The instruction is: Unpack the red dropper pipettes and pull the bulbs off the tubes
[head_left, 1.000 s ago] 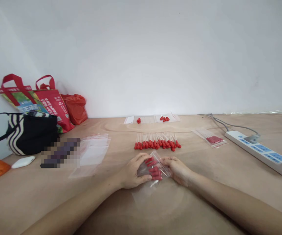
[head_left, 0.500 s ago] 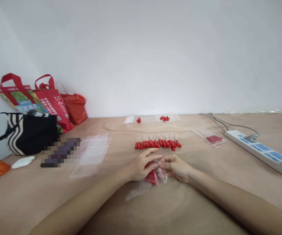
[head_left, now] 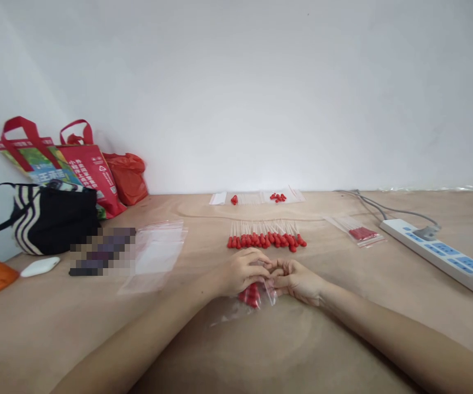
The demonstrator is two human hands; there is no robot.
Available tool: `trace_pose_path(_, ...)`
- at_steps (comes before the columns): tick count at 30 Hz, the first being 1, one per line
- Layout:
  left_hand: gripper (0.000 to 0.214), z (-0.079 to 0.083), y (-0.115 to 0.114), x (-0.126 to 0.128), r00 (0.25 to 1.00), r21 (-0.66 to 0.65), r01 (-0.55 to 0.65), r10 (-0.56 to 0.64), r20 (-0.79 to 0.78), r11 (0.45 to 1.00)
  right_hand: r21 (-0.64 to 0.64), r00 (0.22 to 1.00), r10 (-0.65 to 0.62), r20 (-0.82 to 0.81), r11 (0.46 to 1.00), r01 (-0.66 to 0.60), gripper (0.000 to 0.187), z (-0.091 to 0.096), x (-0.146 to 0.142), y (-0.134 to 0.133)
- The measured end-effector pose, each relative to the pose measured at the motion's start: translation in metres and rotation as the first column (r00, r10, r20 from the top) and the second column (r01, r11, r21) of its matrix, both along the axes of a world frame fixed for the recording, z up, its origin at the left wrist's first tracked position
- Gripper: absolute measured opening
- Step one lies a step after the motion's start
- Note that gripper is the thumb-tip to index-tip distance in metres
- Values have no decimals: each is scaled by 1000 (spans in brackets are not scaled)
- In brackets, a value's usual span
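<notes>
Clear plastic bag (head_left: 256,299) with red bits inside, just nearside of row of thin pale sticks with red bulbous heads (head_left: 266,239). Left hand (head_left: 246,272) kinda curled over bag, right hand (head_left: 297,280) pinching its edge.

Relative to one second earlier, the left hand (head_left: 242,273), formerly spread around the clear bag (head_left: 269,295), lies over its upper part with the fingers curled. The right hand (head_left: 296,282), previously at the bag's right edge and apart from the left fingertips, now pinches the film right beside them. The red contents (head_left: 250,295), earlier visible as two clusters, show only as one patch below the left hand; the bag appears more crumpled.
</notes>
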State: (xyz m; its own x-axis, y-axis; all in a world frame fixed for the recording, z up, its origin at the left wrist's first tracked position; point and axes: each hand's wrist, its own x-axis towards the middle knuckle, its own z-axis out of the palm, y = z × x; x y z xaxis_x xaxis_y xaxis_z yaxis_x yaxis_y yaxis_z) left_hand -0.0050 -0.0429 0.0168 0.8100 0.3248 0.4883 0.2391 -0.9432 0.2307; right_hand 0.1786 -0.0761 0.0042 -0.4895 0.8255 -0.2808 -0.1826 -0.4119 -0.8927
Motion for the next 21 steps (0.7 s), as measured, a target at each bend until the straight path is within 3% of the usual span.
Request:
trace_pose_path(4, 20, 11, -1, -1, 974, 124, 25, 4, -225, 992, 40, 999, -45, 5, 998, 45, 55, 0, -1, -2)
trace_pose_path(7, 18, 16, -3, 0, 952, 191, 19, 41, -302, 981, 90, 999, -37, 17, 995, 36, 61, -1, -1, -3)
trace_pose_path(15, 23, 15, -3, 4, 962, 185, 76, -23, -274, 980, 132, 999, -16, 40, 991, 10, 66, -4, 0, -3)
trace_pose_path(21, 12, 16, -2, 6, 958, 152, 104, -58, -280, 983, 147, 999, -2, 32, 989, -3, 67, -4, 0, -4)
